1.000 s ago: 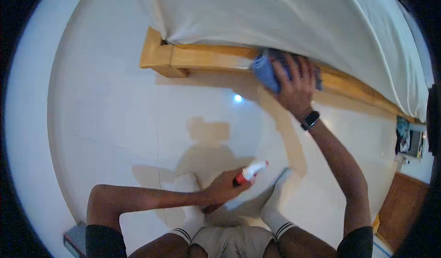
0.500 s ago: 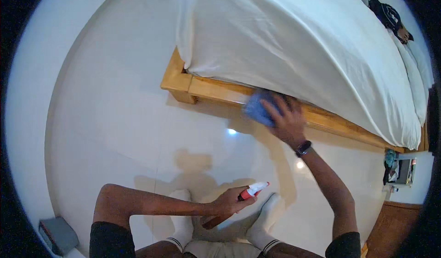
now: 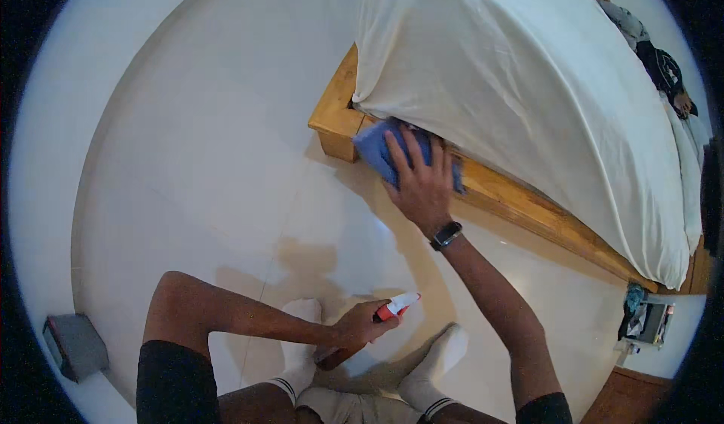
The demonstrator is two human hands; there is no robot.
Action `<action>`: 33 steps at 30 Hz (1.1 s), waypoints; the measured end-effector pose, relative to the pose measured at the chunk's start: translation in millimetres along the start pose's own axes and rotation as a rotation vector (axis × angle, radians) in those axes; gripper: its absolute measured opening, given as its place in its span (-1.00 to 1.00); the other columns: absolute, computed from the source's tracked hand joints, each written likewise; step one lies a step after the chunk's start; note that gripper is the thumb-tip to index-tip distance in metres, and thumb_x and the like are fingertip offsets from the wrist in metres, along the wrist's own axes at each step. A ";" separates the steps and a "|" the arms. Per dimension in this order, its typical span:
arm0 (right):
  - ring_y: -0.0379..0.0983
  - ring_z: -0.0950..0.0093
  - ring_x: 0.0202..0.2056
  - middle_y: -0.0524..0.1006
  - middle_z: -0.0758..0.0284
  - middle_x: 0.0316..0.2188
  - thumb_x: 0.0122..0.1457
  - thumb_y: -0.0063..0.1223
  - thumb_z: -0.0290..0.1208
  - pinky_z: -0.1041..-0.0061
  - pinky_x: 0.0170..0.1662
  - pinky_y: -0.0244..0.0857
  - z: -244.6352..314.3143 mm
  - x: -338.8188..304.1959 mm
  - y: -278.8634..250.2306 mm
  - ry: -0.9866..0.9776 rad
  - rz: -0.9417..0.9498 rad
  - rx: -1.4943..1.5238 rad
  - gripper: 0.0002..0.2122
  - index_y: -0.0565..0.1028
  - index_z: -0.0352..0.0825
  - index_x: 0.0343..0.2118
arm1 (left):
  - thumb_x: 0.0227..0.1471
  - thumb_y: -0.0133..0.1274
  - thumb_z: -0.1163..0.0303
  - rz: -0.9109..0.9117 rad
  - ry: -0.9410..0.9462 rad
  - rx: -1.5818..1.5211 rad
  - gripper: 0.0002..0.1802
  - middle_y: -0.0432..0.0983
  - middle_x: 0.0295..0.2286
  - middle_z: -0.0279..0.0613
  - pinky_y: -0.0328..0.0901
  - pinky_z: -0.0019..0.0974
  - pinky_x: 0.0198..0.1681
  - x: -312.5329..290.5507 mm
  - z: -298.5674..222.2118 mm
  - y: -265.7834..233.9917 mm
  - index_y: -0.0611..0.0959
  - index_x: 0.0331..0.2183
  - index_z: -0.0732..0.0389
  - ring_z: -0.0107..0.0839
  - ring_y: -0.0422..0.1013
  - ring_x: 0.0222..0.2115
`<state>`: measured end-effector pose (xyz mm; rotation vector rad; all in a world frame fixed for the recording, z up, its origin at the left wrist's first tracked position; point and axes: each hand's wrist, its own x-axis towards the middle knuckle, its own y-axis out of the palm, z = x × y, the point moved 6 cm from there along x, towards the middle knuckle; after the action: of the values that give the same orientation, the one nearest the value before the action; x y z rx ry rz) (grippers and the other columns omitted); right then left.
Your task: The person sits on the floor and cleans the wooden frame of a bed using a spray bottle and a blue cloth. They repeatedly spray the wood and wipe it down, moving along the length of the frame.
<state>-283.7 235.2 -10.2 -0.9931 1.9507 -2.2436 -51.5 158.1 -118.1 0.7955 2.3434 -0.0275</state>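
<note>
My right hand [image 3: 424, 180] presses a blue cloth [image 3: 375, 146] onto the wooden bed frame [image 3: 504, 192], close to its near left corner. The fingers lie spread over the cloth, and part of it drapes over the rail's front edge. Low in front of me, my left hand [image 3: 356, 326] is wrapped round a spray bottle with a red and white head [image 3: 395, 307]. The bottle's brownish body pokes out below that hand, and its nozzle points to the right. A white sheet [image 3: 483, 84] covers the mattress and hangs down to the frame.
A grey box-shaped thing [image 3: 77, 346] stands by the wall at the lower left. At the right, a small shelf [image 3: 652, 324] holds several items near a brown wooden surface [image 3: 626, 397]. Another person's hand [image 3: 683, 106] and dark clothing show on the bed's far right.
My right hand has slid the cloth leftward along the bed frame toward its corner. The view has shifted, so the bed sits farther right. My left hand still holds the spray bottle.
</note>
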 end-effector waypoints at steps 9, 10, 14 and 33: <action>0.19 0.11 0.21 0.22 0.41 0.31 -0.12 0.31 -0.03 -0.12 0.26 0.02 -42.8 -31.5 -4.2 -0.025 0.050 -0.123 -0.21 0.26 0.18 0.27 | 0.17 0.11 0.11 0.043 0.000 0.054 -0.59 0.41 -0.57 -0.37 0.31 -0.41 -0.58 4.4 1.2 -0.7 0.56 -0.10 0.22 -0.60 0.33 -0.63; 0.20 0.11 0.21 0.22 0.42 0.32 -0.13 0.31 -0.04 -0.11 0.26 0.01 -65.7 -45.6 -15.5 -0.005 -0.012 -0.131 -0.23 0.29 0.20 0.25 | 0.17 0.11 0.11 0.030 0.001 0.054 -0.60 0.39 -0.60 -0.39 0.28 -0.40 -0.59 2.5 -3.2 -0.6 0.56 -0.11 0.22 -0.60 0.31 -0.64; 0.22 0.09 0.19 0.32 0.30 0.22 -0.13 0.27 -0.12 -0.09 0.26 -0.01 -121.6 -94.9 -57.3 0.084 -0.108 -0.104 -0.28 0.36 0.09 0.21 | 0.17 0.10 0.13 0.003 0.048 -0.026 -0.61 0.39 -0.59 -0.40 0.31 -0.40 -0.57 -1.1 -16.5 3.4 0.55 -0.11 0.23 -0.60 0.32 -0.63; 0.18 0.13 0.19 0.26 0.41 0.28 -0.13 0.27 -0.20 -0.09 0.23 0.05 -52.9 -64.1 -78.5 -0.134 0.028 -0.109 -0.23 0.29 0.17 0.27 | 0.13 0.11 0.13 -0.089 0.105 -0.022 -0.58 0.39 -0.60 -0.36 0.32 -0.41 -0.70 -32.5 -51.0 5.0 0.51 -0.13 0.27 -0.57 0.34 -0.74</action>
<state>-226.2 325.6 29.9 -1.0891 2.0339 -2.0190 -58.8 155.8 -57.9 0.6965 2.4730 0.0020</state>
